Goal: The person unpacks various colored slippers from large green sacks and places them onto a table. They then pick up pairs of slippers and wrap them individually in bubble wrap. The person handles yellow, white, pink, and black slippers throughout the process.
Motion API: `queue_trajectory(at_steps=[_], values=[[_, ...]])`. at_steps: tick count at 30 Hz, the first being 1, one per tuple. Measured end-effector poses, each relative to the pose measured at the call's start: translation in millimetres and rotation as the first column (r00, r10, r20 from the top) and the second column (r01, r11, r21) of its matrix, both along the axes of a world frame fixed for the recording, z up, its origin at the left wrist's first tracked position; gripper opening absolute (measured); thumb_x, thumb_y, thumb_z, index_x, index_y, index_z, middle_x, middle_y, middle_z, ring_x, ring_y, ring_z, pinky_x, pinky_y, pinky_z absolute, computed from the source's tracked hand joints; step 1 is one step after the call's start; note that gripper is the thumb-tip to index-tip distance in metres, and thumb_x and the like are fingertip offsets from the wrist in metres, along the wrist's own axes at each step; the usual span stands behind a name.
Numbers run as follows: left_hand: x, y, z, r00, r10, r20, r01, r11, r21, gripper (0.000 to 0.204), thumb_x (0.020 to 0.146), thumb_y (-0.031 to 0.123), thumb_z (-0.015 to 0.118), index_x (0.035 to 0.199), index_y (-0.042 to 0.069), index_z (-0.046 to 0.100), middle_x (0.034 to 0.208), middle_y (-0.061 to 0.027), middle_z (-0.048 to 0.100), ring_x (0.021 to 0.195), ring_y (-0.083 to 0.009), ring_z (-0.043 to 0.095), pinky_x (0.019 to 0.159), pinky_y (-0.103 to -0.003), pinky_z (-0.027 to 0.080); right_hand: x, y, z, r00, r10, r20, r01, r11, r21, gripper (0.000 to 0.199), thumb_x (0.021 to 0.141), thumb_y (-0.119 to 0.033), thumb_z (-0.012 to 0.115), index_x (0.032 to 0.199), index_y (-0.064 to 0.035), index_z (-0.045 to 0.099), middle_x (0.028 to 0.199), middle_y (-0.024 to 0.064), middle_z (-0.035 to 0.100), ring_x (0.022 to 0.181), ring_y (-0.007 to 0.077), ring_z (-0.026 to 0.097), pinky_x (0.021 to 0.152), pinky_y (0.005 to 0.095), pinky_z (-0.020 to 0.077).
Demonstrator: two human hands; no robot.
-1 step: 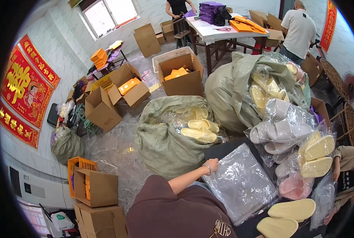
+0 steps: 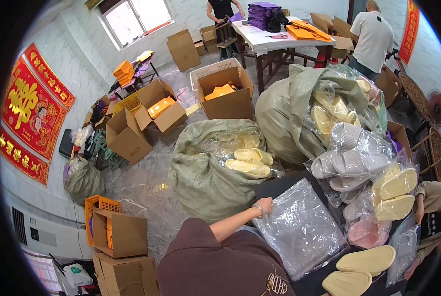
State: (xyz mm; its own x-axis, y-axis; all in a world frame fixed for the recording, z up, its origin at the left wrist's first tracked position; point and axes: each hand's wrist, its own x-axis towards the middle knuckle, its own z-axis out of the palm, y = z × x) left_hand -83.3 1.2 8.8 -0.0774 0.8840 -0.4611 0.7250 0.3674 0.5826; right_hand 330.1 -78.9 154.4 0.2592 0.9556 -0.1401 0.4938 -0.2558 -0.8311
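At the upper left corner of a flat stack of clear plastic bags [image 2: 304,229], my left hand [image 2: 264,205] has its fingers curled over the edge. The bags lie on a dark table top [image 2: 275,186]. A pair of pale yellow slippers [image 2: 366,260] without a bag rests at the table's near right, soles facing up. Only a sliver of my right hand [image 2: 324,294] shows at the lower edge beside those slippers; its fingers are hidden. Bagged grey slippers [image 2: 359,160], bagged yellow slippers [image 2: 397,190] and a bagged pink slipper [image 2: 366,233] are heaped along the right.
Two big green woven sacks, one nearer [image 2: 200,172] and one farther [image 2: 284,108], hold bagged yellow slippers. Cardboard boxes [image 2: 129,135] stand on the floor at left. A seated person [image 2: 430,217] is close at right. Two others stand by a white table [image 2: 280,43] behind.
The unbagged pair of yellow slippers has shifted slightly to the right. My left hand stays at the bag corner.
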Motion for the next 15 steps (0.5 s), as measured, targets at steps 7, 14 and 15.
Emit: queue_trajectory(at_steps=[7,14,15], values=[[3,9,4,0.995,-0.086,0.049,0.086,0.996,0.009,0.022,0.084,0.023,0.056,0.093,0.003,0.055,0.091,-0.0207,0.063,0.088,-0.0371,0.06,0.078,-0.044,0.047,-8,14,10,0.991,-0.048,-0.128,0.057,0.996,0.065,0.022,0.082,-0.009,0.053,0.099,0.0029,0.061,0.092,0.0075,0.061,0.082,0.0159,0.057,0.069,0.0282,0.0445],[-1,-16,-1,0.988,0.062,0.139,-0.062,0.998,-0.007,0.034,0.082,0.028,0.06,0.098,0.0,0.05,0.089,-0.0216,0.063,0.084,-0.0369,0.062,0.074,-0.043,0.047,-66,41,7,0.903,0.193,-0.383,-0.178,0.981,0.073,0.02,0.084,-0.008,0.052,0.097,0.0031,0.062,0.086,0.0053,0.063,0.075,0.0119,0.058,0.061,0.0256,0.0462],[0,-15,1,0.985,0.075,0.158,-0.077,0.997,0.003,0.032,0.082,0.028,0.06,0.096,0.001,0.052,0.087,-0.0207,0.063,0.083,-0.0359,0.062,0.073,-0.043,0.048,-87,46,10,0.872,0.24,-0.427,-0.222,0.971,0.094,0.019,0.084,-0.008,0.052,0.096,0.0031,0.062,0.085,0.005,0.063,0.074,0.0113,0.058,0.06,0.0253,0.0465]])
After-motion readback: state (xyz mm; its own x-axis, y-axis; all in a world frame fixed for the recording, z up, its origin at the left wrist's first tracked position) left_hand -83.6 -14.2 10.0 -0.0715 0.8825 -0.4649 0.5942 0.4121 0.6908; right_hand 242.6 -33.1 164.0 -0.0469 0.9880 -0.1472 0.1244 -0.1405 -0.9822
